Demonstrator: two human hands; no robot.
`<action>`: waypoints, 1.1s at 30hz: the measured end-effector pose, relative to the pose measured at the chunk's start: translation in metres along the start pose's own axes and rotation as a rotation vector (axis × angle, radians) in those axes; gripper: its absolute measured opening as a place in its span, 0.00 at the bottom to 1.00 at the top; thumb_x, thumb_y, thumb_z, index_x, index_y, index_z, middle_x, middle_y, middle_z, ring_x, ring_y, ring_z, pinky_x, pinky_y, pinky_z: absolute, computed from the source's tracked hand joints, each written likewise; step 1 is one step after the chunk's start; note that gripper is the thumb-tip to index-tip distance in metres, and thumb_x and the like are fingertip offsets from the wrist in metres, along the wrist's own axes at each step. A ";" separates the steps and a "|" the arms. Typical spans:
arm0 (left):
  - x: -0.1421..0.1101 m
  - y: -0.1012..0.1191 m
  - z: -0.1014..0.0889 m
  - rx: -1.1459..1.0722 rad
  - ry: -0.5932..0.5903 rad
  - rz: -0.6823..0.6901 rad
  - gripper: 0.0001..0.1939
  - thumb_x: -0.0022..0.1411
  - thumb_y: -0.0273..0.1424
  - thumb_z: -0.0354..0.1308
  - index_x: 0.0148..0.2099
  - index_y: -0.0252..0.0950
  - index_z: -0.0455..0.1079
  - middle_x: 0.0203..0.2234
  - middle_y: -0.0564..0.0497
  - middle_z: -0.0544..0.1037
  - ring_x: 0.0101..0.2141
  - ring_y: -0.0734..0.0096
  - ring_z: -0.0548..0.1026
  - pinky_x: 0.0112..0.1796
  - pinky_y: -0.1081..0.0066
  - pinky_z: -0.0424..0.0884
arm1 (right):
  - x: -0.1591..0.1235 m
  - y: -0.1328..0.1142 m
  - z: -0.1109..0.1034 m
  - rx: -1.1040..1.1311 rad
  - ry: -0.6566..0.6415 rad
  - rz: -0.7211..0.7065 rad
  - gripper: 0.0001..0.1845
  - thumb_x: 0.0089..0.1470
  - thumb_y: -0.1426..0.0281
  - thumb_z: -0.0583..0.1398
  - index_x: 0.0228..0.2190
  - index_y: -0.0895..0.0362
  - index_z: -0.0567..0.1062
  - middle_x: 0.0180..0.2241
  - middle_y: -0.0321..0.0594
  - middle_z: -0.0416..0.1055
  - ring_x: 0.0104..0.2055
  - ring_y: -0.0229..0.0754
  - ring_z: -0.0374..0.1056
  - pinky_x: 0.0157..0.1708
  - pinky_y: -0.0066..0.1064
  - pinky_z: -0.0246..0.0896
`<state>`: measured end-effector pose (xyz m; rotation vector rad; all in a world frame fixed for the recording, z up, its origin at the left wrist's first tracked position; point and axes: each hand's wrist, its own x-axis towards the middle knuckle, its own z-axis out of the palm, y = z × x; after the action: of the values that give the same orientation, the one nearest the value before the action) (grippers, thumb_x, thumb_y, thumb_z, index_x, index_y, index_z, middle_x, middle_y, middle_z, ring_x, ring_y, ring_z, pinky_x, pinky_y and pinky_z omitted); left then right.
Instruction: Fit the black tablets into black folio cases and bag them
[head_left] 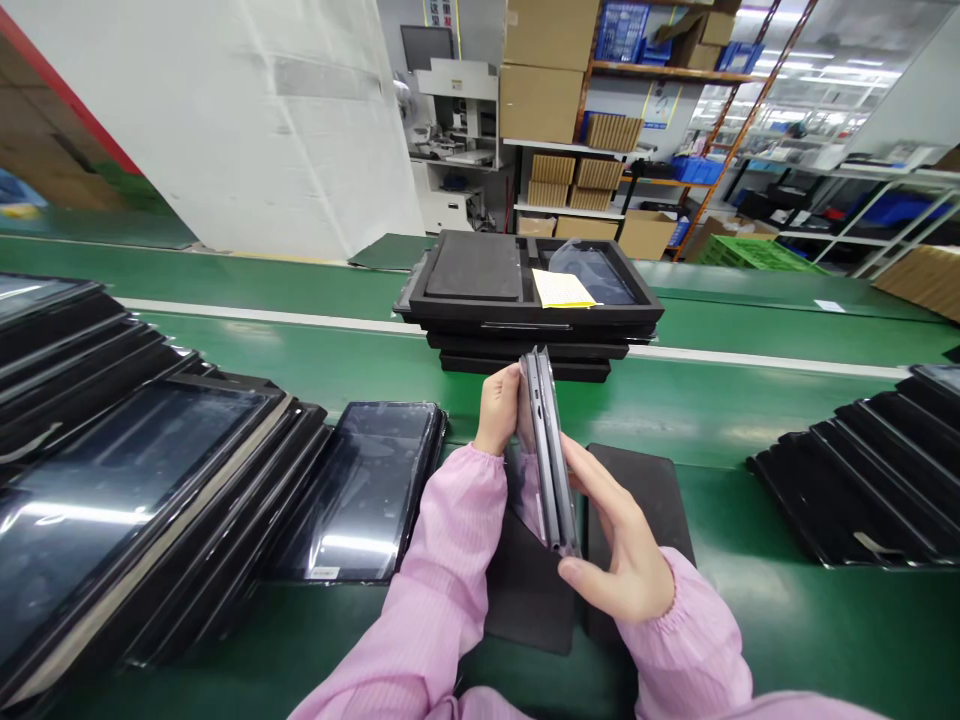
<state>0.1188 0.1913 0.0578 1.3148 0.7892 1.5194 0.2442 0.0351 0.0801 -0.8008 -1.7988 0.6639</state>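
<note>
Two tablets (pixel 546 440) in clear film stand on edge, face to face, between my hands above the green bench. My left hand (pixel 498 408) is closed on their far left side, its fingers partly hidden behind them. Against the right face, my right hand (pixel 619 530) presses with its thumb at the near lower corner and its fingers along the side. Beneath them lie a dark foam sheet (pixel 529 590) and another black foam sheet (pixel 637 490). Left of my left sleeve, a film-wrapped tablet (pixel 367 485) lies screen up on a short stack.
Leaning stacks of wrapped tablets (pixel 187 430) fill the left side. Another slanting stack (pixel 877 470) stands at the right. Ahead are piled black foam trays (pixel 525 325) with a yellow paper slip (pixel 562 289) on top. Cardboard boxes (pixel 544 100) and shelving stand behind the bench.
</note>
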 end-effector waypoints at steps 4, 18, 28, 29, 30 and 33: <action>0.000 -0.001 -0.001 -0.011 -0.003 0.014 0.36 0.53 0.68 0.51 0.24 0.37 0.68 0.19 0.51 0.72 0.23 0.69 0.69 0.28 0.68 0.66 | -0.001 -0.001 -0.001 0.018 -0.007 0.003 0.37 0.64 0.58 0.58 0.69 0.46 0.53 0.70 0.40 0.54 0.71 0.54 0.51 0.67 0.50 0.53; 0.000 0.001 0.001 -0.019 -0.012 -0.005 0.37 0.52 0.68 0.51 0.24 0.37 0.70 0.19 0.52 0.72 0.23 0.69 0.69 0.27 0.68 0.66 | -0.001 0.002 0.006 0.100 0.105 0.038 0.34 0.63 0.51 0.58 0.66 0.46 0.62 0.67 0.43 0.62 0.67 0.58 0.59 0.62 0.52 0.62; -0.004 0.010 0.000 0.013 -0.046 0.000 0.37 0.50 0.69 0.50 0.20 0.38 0.64 0.16 0.53 0.68 0.21 0.71 0.64 0.25 0.68 0.60 | -0.003 -0.008 0.004 0.064 0.126 0.063 0.29 0.60 0.68 0.59 0.62 0.52 0.68 0.62 0.50 0.68 0.64 0.57 0.65 0.54 0.46 0.73; -0.004 0.011 0.000 0.012 -0.049 0.002 0.37 0.50 0.69 0.51 0.20 0.38 0.64 0.16 0.53 0.68 0.21 0.71 0.63 0.24 0.68 0.59 | -0.003 -0.008 0.004 0.064 0.125 0.062 0.29 0.59 0.68 0.59 0.61 0.52 0.68 0.62 0.50 0.68 0.64 0.57 0.65 0.54 0.45 0.73; -0.004 0.011 0.000 0.012 -0.054 0.006 0.37 0.50 0.69 0.51 0.20 0.38 0.64 0.16 0.53 0.68 0.20 0.72 0.63 0.24 0.68 0.59 | -0.003 -0.009 0.003 0.064 0.124 0.061 0.29 0.59 0.69 0.59 0.61 0.52 0.68 0.62 0.50 0.68 0.64 0.56 0.65 0.54 0.45 0.73; -0.004 0.013 0.000 0.015 -0.080 0.023 0.37 0.51 0.69 0.50 0.20 0.38 0.64 0.15 0.54 0.67 0.19 0.72 0.61 0.24 0.67 0.59 | -0.003 -0.011 0.004 0.041 0.112 0.073 0.29 0.57 0.71 0.58 0.60 0.52 0.67 0.62 0.49 0.68 0.64 0.55 0.65 0.54 0.44 0.73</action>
<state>0.1158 0.1831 0.0684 1.3913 0.7381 1.4723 0.2392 0.0254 0.0853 -0.8626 -1.6563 0.6872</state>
